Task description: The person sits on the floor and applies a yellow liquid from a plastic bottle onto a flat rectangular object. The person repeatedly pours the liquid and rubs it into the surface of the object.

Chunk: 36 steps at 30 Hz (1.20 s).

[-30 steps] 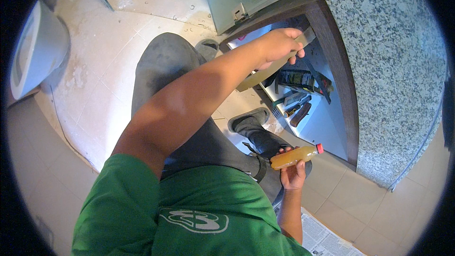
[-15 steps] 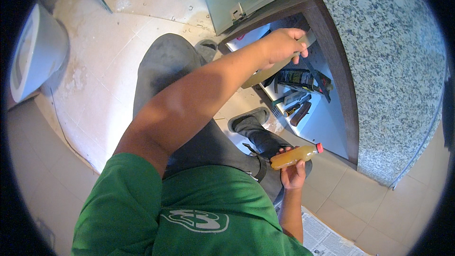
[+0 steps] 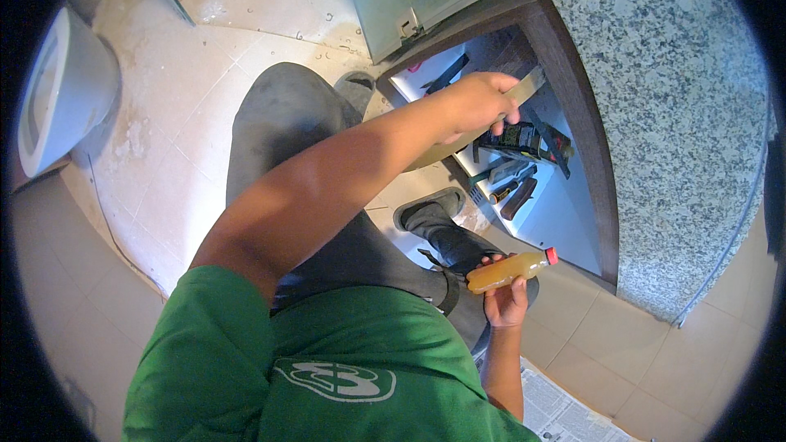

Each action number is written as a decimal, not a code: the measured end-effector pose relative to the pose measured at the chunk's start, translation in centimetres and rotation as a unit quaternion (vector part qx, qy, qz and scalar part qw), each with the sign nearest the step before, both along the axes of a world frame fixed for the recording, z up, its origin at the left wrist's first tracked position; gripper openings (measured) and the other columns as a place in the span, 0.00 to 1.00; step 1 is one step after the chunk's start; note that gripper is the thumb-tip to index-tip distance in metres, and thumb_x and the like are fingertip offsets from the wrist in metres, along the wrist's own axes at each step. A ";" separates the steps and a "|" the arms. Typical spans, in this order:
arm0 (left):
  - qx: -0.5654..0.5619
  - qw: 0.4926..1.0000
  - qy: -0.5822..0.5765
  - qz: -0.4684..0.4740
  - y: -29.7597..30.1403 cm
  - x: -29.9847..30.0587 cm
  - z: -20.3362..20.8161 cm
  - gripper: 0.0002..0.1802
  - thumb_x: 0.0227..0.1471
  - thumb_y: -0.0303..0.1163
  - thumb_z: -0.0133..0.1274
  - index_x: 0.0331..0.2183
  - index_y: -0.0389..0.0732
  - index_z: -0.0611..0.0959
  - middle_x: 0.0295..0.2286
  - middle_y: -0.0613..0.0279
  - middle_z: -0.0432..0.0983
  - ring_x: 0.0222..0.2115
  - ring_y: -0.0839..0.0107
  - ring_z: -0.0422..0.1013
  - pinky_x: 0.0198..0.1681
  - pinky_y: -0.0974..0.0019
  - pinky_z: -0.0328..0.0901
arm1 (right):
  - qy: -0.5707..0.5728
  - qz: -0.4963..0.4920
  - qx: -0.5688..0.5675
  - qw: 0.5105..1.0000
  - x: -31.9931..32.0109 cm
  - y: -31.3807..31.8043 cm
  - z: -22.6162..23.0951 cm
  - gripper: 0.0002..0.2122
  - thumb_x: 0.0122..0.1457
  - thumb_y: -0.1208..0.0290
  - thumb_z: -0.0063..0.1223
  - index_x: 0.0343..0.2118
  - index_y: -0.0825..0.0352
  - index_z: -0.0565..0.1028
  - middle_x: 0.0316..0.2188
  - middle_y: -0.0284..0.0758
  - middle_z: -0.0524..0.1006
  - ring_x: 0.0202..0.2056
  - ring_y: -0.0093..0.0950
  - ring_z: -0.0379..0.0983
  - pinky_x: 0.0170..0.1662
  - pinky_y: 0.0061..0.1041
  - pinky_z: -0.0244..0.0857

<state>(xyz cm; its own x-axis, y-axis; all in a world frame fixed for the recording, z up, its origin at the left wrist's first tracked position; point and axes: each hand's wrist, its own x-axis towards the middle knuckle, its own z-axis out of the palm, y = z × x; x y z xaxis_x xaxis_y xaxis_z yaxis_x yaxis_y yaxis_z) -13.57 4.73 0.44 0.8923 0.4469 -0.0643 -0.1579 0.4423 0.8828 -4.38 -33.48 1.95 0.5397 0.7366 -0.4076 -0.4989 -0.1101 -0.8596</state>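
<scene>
My left hand [image 3: 481,106] reaches across to the cabinet opening, closed around a long, flat, olive-grey curved strip [image 3: 524,92]. One end of the strip sticks out beyond my fingers toward the cabinet frame. Its other part curves down behind my wrist, and I cannot make out its kind. Low on the right, my right hand [image 3: 506,304] grips a clear plastic bottle [image 3: 503,272] of yellowish-brown liquid. The bottle lies nearly level above my foot, its red cap pointing right.
Inside the cabinet [image 3: 573,233] lie a black printed box [image 3: 514,139], a brown-handled tool [image 3: 518,199] and several other tools. A glass door [image 3: 372,12] stands open above. Speckled granite [image 3: 663,115] borders the right. A white toilet [image 3: 70,90] is far left; newspaper [image 3: 565,409] covers floor below.
My left hand has moved slightly down and left with the curved strip, uncovering more of the cabinet's far shelf. The bottle in my right hand has hardly moved.
</scene>
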 end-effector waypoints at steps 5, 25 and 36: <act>-0.055 0.998 0.019 0.040 0.6 -1.0 0.0 0.10 0.56 0.29 0.48 0.40 0.39 0.79 0.32 0.63 0.76 0.25 0.75 0.69 0.34 0.70 0.63 | 0.004 0.002 0.009 1.000 0.0 0.0 -0.1 0.27 0.58 0.54 0.60 0.56 0.62 0.66 0.50 0.40 0.73 0.55 0.44 0.68 0.60 0.50 0.60; -0.019 1.000 -0.008 0.023 0.7 1.3 1.3 0.09 0.59 0.32 0.47 0.38 0.40 0.80 0.31 0.66 0.76 0.26 0.76 0.68 0.36 0.70 0.63 | -0.012 -0.011 0.001 1.000 0.0 -0.5 -0.2 0.27 0.58 0.54 0.61 0.56 0.62 0.67 0.50 0.40 0.73 0.54 0.44 0.69 0.59 0.50 0.62; -0.043 0.998 0.016 0.035 1.0 1.3 -1.2 0.14 0.55 0.30 0.50 0.43 0.37 0.78 0.32 0.64 0.76 0.27 0.75 0.68 0.39 0.69 0.63 | -0.001 -0.007 0.018 1.000 -0.1 -0.4 -0.3 0.27 0.58 0.54 0.60 0.56 0.62 0.67 0.50 0.40 0.73 0.54 0.44 0.68 0.60 0.49 0.61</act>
